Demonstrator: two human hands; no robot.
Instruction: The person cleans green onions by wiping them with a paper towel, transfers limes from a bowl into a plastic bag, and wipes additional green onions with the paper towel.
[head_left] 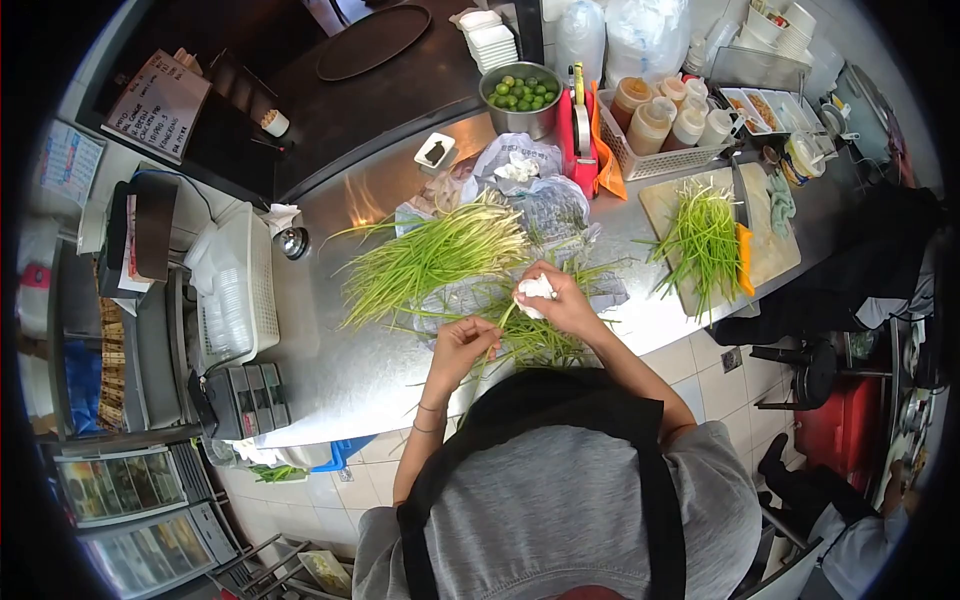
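My left hand point(465, 345) is closed in a pinch on the green stalk of a scallion point(507, 311). Crumpled white paper towel point(536, 294) is gripped in my right hand point(565, 303), just above and right of the left; the stalk's upper end runs up to it. Below both hands lie loose scallion greens point(545, 345) on crinkled plastic. A large pile of scallions point(430, 250) rests to the left, pale ends pointing right. Another bunch of scallions point(700, 235) lies on a cutting board point(778, 238), beside a knife with an orange handle point(745, 262).
A metal pot of green limes point(521, 95) and a basket of sauce bottles point(665, 160) stand along the back of the steel counter point(310, 340). At left are a white basket point(262, 290) and a call bell point(292, 242). Another person point(850, 265) is at the right.
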